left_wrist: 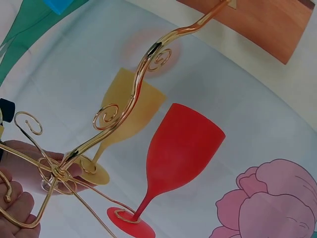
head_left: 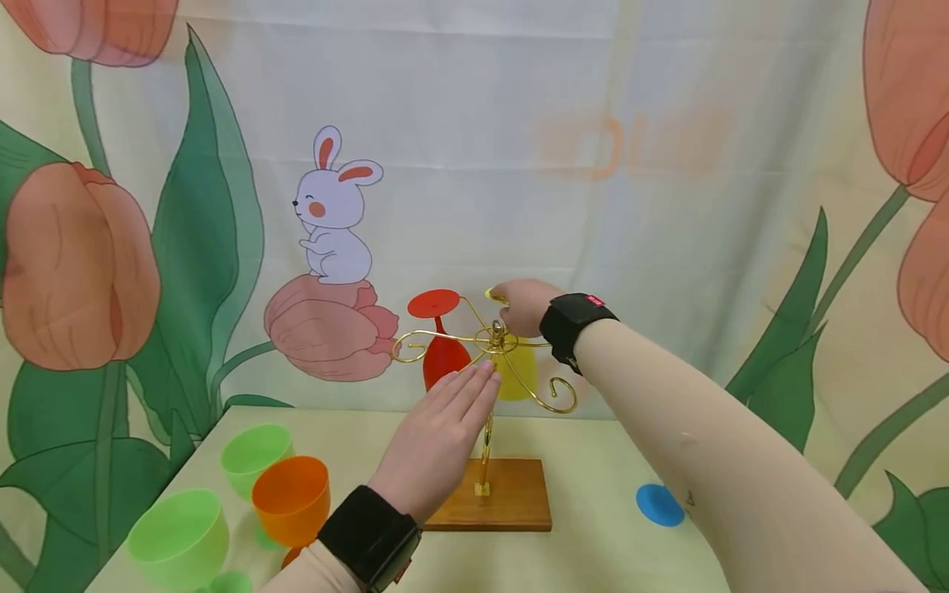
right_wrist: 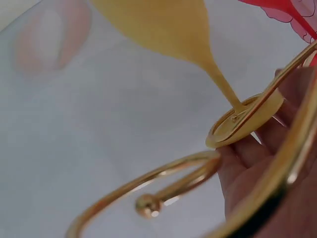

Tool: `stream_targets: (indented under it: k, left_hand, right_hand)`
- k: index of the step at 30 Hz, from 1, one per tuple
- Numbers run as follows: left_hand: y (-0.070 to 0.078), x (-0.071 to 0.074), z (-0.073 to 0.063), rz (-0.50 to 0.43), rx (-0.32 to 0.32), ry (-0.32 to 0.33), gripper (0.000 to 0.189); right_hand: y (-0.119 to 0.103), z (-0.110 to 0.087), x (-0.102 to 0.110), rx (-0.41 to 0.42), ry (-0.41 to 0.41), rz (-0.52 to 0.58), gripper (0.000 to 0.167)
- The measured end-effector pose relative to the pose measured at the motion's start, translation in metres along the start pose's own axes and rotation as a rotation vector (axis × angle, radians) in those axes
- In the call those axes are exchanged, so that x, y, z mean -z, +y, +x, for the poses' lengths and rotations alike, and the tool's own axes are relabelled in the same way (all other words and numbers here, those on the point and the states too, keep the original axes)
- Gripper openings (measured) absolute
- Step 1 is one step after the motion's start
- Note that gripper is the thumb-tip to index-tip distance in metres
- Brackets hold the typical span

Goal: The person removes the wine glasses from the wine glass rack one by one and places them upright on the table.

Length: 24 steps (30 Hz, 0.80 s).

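Note:
A gold wire goblet rack (head_left: 498, 338) with curled arms rises from a wooden base (head_left: 519, 494). Upside down on one curl hangs a red goblet (left_wrist: 183, 148), its foot above the wire. My right hand (head_left: 528, 305) reaches behind the rack and pinches the foot of a yellow goblet (right_wrist: 183, 29). That goblet also hangs bowl down, its stem within a gold curl (right_wrist: 237, 116). On the near side, my left hand (head_left: 445, 436) has its fingers extended against the rack near its centre; their exact contact is unclear.
At the table's left stand two green goblets (head_left: 181, 535) and an orange goblet (head_left: 291, 502), bowls up. A blue disc (head_left: 660, 505) lies on the right, beside my forearm. A printed curtain (head_left: 474, 165) hangs behind the table.

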<state>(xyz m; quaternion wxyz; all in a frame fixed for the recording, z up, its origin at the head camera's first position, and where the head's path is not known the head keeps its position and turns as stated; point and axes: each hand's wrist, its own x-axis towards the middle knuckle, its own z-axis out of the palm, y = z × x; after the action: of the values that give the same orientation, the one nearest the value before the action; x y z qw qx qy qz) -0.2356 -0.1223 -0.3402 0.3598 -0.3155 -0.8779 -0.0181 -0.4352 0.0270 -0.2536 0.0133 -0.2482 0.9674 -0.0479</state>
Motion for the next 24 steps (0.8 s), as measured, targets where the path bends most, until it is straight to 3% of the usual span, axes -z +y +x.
stream_targets:
  k: [11,24]
  left_hand:
    - [0.002,-0.001,0.0,-0.004,0.004,0.009,0.058]
    - [0.005,-0.002,0.003,-0.014,0.011,0.02,0.055]
  right_hand:
    - [0.009,-0.011,0.013,0.038,0.046,-0.18,0.045]
    - [0.013,-0.031,0.02,0.105,0.116,-0.265,0.038]
